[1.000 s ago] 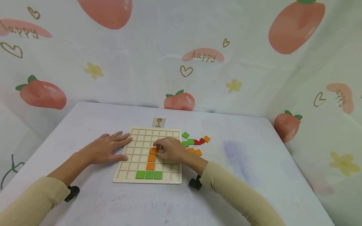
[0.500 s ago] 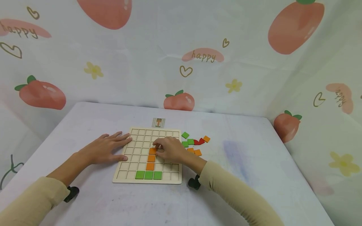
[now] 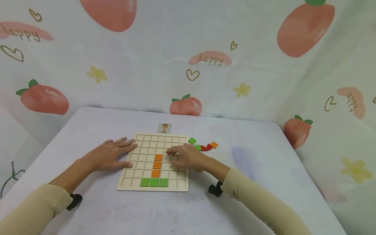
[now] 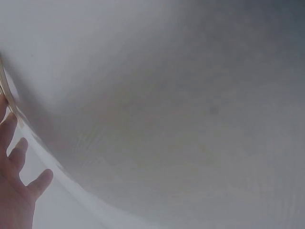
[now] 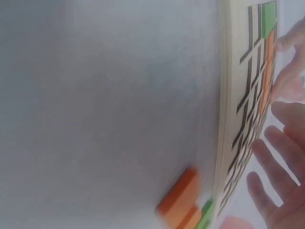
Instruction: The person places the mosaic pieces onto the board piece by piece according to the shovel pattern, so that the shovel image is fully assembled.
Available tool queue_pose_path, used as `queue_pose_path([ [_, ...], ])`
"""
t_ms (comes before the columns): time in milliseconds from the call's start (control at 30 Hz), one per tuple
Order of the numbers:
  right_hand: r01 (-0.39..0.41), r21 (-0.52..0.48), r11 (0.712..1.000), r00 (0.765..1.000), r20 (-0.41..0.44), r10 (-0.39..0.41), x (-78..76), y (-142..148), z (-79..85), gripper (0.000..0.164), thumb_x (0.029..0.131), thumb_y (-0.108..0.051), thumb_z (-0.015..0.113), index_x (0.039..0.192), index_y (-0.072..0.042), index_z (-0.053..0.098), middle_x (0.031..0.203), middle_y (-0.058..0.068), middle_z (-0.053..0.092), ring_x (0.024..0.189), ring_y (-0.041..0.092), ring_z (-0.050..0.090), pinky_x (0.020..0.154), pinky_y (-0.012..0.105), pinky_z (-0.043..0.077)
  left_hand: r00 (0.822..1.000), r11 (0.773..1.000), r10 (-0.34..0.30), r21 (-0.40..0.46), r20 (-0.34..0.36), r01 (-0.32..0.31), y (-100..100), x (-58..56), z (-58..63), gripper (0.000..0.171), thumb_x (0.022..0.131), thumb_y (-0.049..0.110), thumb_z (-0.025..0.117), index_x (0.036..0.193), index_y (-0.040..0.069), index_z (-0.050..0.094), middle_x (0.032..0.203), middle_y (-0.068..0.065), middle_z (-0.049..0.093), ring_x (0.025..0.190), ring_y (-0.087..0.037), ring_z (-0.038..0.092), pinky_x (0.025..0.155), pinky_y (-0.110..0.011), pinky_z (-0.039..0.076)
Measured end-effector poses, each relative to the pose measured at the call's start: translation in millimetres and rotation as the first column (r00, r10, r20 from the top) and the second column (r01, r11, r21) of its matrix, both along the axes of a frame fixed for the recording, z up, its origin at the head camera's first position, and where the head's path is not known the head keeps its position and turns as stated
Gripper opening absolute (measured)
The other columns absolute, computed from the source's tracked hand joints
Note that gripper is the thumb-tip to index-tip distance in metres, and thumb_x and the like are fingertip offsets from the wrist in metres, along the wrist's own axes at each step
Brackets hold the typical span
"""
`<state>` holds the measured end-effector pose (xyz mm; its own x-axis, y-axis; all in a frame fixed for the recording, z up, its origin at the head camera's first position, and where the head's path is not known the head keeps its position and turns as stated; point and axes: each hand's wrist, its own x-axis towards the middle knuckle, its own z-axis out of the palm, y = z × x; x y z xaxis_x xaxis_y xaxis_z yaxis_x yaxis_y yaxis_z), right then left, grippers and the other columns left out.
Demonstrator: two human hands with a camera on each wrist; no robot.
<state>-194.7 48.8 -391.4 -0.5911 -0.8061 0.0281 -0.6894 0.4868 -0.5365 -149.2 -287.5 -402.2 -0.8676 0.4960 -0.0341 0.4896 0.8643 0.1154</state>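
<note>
Board, 1: flat, pale, wood-like, with rounded corners and dark grooves marking square cells; the board point(image 3: 133, 187) lies on the white table.

Orange tiles, 3: flat squares with a plain, smooth look; the orange tiles point(image 3: 157, 165) form 1 upright column in the board's cells, 1 per cell.

Green tiles, 3: flat squares; the green tiles point(image 3: 154, 182) sit side by side in the row nearest the person, 1 per cell, the middle 1 just below the orange column.

Loose pieces, right of the board: at least 2 loose green squares point(image 3: 192, 140), 2 red pieces point(image 3: 209, 147) with curved edges, and 1 loose orange square point(image 3: 214, 144) at the far end. More orange shows near the right wrist, partly hidden; the right wrist view gives 2 thick orange pieces there, blurred.

Card, 1: small, printed with a grid and a brown figure; the card point(image 3: 164, 128) lies just beyond the board's far edge.

Hands, 2. The left hand point(image 3: 108, 156) has its fingers spread, tips and thumb on the board's left edge. The right hand point(image 3: 188, 156) is over the board's right side, thumb and fingers apart, gripping nothing visible.

Sleeves, 2: beige fabric.
</note>
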Motion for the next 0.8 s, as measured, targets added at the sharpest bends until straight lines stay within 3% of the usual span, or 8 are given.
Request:
queue_pose_path([
  [500, 0.079, -0.001, 0.997, 0.996, -0.040, -0.079, -5.8, 90, 1.7, 0.040, 0.086, -0.011, 0.077, 0.124, -0.004, 0.067, 0.114, 0.004, 0.073, 0.107, 0.021, 0.066, 0.094, 0.043, 0.051, 1.000, 1.000, -0.002, -0.016, 0.001, 0.002, 2, -0.1, 0.8, 0.084, 0.090, 0.070, 0.053, 0.150, 0.013, 0.046, 0.155, -0.009, 0.043, 0.143, -0.042, 0.034, 0.104, -0.067, 0.033],
  [800, 0.163, 0.032, 0.986, 0.987, 0.000, -0.163, -6.7, 121, -9.2, 0.041, 0.086, -0.010, 0.079, 0.124, -0.004, 0.067, 0.115, 0.001, 0.072, 0.108, 0.019, 0.064, 0.097, 0.042, 0.051, 1.000, 1.000, -0.001, -0.026, -0.002, 0.001, 1, -0.6, -0.1, 0.085, 0.089, 0.071, 0.053, 0.150, 0.013, 0.046, 0.155, -0.009, 0.043, 0.142, -0.042, 0.034, 0.103, -0.067, 0.033],
])
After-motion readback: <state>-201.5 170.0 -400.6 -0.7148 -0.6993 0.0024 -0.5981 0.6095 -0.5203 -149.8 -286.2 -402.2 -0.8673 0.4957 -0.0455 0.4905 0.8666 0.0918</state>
